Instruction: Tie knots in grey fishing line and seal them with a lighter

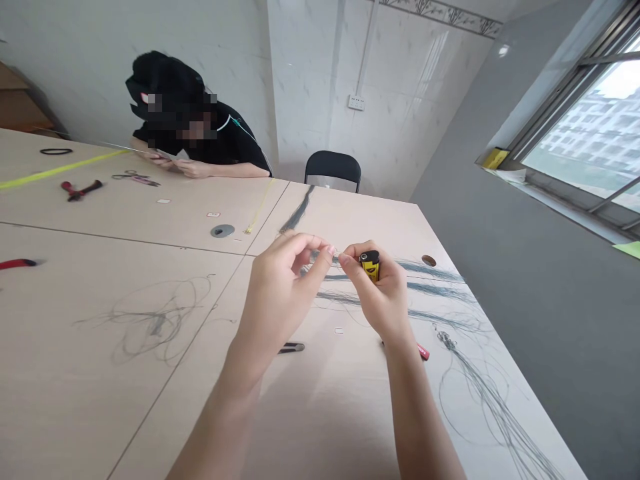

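Observation:
In the middle of the view my left hand (278, 283) is closed, with thumb and index finger pinched on something thin and too small to make out. Just to its right, my right hand (385, 300) is wrapped around a yellow and black lighter (371, 268), its metal top pointing up and no flame visible. The right thumb and index fingertips also pinch together, almost meeting the left fingertips. Beneath and behind both hands, several bundles of grey-green thread (435, 289) lie across the table, partly hidden by the hands.
On the table (200, 427) are a loose thread tangle (157, 323), a knotted thread bundle (480, 380), a dark tool (293, 347) beside my left wrist, red-handled pliers (80, 191) and scissors (135, 177). Across it sits a person (235, 143) holding paper, near a black chair (333, 167).

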A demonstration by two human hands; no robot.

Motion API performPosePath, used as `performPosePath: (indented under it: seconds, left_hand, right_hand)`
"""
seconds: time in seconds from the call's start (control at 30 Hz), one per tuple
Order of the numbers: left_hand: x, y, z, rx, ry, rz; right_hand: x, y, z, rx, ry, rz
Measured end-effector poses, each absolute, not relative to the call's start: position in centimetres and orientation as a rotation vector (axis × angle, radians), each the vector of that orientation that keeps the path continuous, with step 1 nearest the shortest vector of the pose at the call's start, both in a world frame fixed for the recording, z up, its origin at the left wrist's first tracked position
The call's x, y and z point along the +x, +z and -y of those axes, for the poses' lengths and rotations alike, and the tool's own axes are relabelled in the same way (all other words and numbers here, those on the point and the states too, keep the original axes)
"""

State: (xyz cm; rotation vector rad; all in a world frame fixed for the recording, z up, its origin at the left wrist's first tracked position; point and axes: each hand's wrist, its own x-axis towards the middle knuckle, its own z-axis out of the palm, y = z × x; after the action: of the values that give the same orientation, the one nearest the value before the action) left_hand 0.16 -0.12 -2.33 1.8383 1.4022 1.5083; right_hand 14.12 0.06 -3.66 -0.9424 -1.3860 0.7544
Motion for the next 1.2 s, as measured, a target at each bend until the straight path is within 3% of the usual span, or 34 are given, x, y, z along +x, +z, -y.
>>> performPosePath:
  seconds: [0.6,1.2]
  left_hand:
    - [0.28,-2.28,0.13,1.887,1.502,-1.404]
    - [0.24,-2.11,0.36,1.898,1.467,-1.395]
  right_hand:
    - [13.78,-3.78,-0.21,-0.979,0.725,1.274]
    - [13.99,-3.44,0.12,-1.284,1.001,1.251]
